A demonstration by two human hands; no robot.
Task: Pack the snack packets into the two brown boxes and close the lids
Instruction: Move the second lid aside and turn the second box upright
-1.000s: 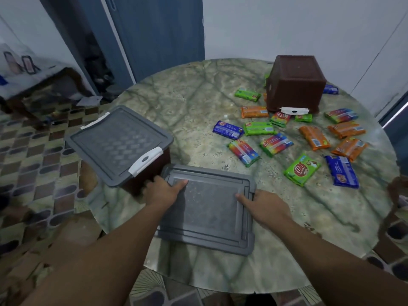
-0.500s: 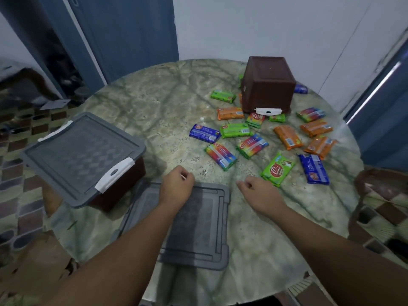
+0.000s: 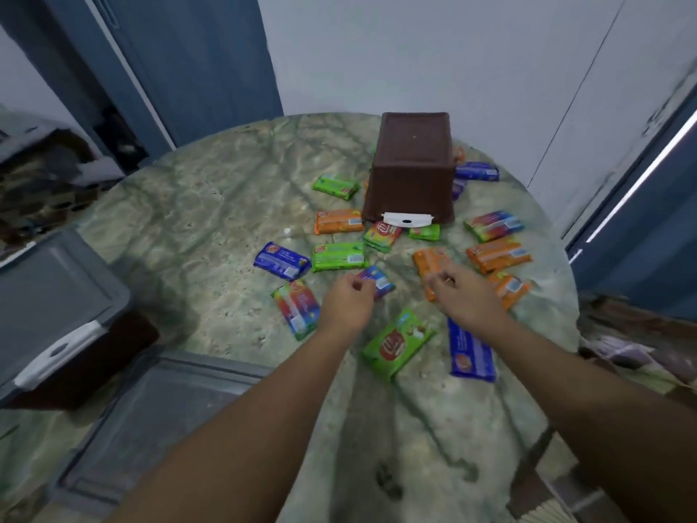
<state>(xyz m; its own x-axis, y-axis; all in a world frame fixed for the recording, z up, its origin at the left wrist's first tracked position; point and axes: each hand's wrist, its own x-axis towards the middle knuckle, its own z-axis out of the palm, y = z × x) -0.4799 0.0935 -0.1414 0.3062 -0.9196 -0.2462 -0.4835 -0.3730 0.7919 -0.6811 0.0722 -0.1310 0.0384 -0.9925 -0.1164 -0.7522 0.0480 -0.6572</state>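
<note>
Several snack packets lie scattered on the round marble table (image 3: 196, 220). One brown box (image 3: 413, 168) stands upside down at the back among them, its white latch (image 3: 407, 220) facing me. The other brown box (image 3: 94, 356) sits at the left edge under a grey lid (image 3: 49, 296). A loose grey lid (image 3: 158, 417) lies flat in front of me. My left hand (image 3: 347, 303) hovers, loosely curled, at a rainbow packet (image 3: 379, 279). My right hand (image 3: 464, 296) hovers, loosely curled, over an orange packet (image 3: 428, 262). Neither hand lifts anything.
A green packet (image 3: 396, 343) and a blue packet (image 3: 471, 349) lie just below my hands. A blue door (image 3: 188, 50) and white wall stand behind the table. Dark furniture (image 3: 641, 326) sits past the right edge and clutter (image 3: 45, 183) at the far left.
Both hands have left the loose grey lid and reached forward to the packets in the middle. The view has swung right and closer to the upturned box.
</note>
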